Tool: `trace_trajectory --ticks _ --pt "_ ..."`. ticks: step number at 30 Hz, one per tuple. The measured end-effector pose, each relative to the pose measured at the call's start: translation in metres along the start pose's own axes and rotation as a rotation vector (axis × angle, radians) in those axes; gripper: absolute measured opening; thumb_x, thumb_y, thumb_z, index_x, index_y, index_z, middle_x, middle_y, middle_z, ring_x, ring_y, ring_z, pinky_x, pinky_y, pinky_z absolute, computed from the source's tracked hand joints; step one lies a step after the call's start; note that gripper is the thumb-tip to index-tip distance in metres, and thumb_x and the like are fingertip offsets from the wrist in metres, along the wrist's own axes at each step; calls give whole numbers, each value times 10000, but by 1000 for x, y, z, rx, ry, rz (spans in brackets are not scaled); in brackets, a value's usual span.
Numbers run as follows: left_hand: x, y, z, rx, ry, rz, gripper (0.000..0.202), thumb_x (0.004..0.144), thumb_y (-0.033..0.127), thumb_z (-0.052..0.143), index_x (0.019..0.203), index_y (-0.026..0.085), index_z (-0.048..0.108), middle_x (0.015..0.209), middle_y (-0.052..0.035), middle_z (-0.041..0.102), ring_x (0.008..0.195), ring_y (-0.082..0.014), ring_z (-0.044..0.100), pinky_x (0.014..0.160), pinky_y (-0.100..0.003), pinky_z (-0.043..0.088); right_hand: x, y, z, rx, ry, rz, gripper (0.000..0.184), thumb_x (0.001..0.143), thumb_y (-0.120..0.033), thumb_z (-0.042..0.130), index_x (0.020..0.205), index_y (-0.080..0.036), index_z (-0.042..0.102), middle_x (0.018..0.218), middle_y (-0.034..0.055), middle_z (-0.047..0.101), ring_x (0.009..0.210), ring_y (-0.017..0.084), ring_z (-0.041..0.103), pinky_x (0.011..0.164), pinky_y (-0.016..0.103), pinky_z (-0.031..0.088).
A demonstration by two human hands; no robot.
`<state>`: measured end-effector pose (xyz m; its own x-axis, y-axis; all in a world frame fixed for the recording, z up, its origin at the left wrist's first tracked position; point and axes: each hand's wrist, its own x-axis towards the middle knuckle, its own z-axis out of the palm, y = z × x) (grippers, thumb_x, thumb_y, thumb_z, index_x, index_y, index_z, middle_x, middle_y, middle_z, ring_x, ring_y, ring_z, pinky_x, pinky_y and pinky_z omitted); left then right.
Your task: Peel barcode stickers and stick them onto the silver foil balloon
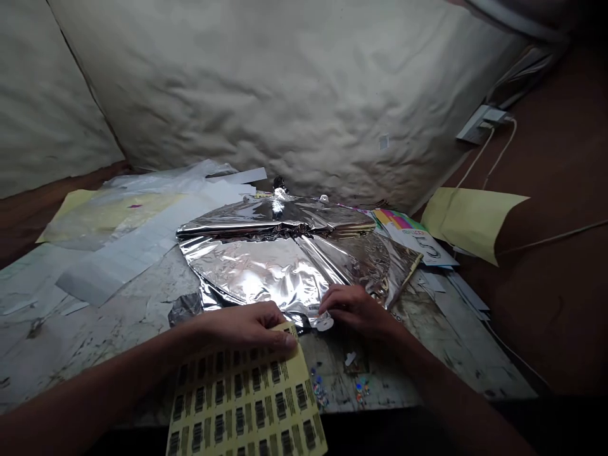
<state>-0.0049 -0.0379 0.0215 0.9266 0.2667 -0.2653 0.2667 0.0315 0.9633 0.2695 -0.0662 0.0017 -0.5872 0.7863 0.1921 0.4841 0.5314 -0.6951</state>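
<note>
My left hand (256,326) is closed on a yellow sheet of barcode stickers (247,405), thumb on top, and the sheet hangs over the table's front edge. Silver foil balloons (266,266), flat and shiny, lie stacked and partly folded in the middle of the table. My right hand (354,307) is at their near edge, its curled fingers closed at the foil by a small barcode label (314,308). Just below those fingertips shows a white tab with a hole (325,323). The undersides of the right fingers are hidden.
Clear plastic film and white paper strips (128,253) cover the table's left side. Colourful printed packets (418,240) lie at the right, beside a yellow sheet (470,215) and a power socket with cords (482,123). Shiny confetti bits (361,387) are scattered near the front edge.
</note>
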Motion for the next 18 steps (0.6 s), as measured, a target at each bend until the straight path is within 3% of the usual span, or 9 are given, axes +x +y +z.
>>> trace_trajectory --ticks 2,4,6,8,11,15,18 --pt "1 2 5 138 92 79 421 899 507 516 675 160 596 634 -3 556 544 -119 475 505 -218 379 2 4 3 113 72 92 52 842 -204 653 820 -167 682 818 30 663 751 148 624 696 273 486" --pt "3 3 13 326 234 208 358 929 424 492 714 164 611 894 -47 637 746 -158 583 696 -249 466 4 7 4 223 115 159 99 804 -227 686 748 -157 645 780 17 637 721 142 600 665 263 468" --pt "5 1 22 503 347 326 290 925 337 505 726 163 624 1227 -90 569 1005 -208 588 905 -300 446 6 10 4 326 125 213 165 773 -272 719 709 -152 625 757 11 617 700 135 576 644 254 449" --pt "7 -3 27 597 378 362 260 918 295 512 735 161 639 1392 -109 465 1167 -245 536 992 -329 411 8 12 2 433 125 267 240 730 -332 761 684 -147 616 734 5 605 678 127 555 623 245 430" --pt "10 -9 29 637 335 330 293 942 299 478 734 167 636 1445 -111 453 1209 -258 536 994 -336 418 10 17 -3 585 126 361 323 674 -405 801 667 -139 619 716 3 604 654 119 543 602 236 411" --pt "10 -12 27 643 297 271 377 962 334 440 646 171 567 1441 -75 479 1021 -225 654 883 -309 475 15 19 -8 754 156 496 373 655 -465 801 730 -133 649 616 -19 560 546 92 478 522 215 356" --pt "9 -12 30 657 315 294 346 946 327 461 655 176 569 1394 -79 524 1105 -238 615 920 -311 463 20 19 -7 815 191 555 384 630 -456 815 749 -138 636 586 -34 536 487 75 434 484 212 326"
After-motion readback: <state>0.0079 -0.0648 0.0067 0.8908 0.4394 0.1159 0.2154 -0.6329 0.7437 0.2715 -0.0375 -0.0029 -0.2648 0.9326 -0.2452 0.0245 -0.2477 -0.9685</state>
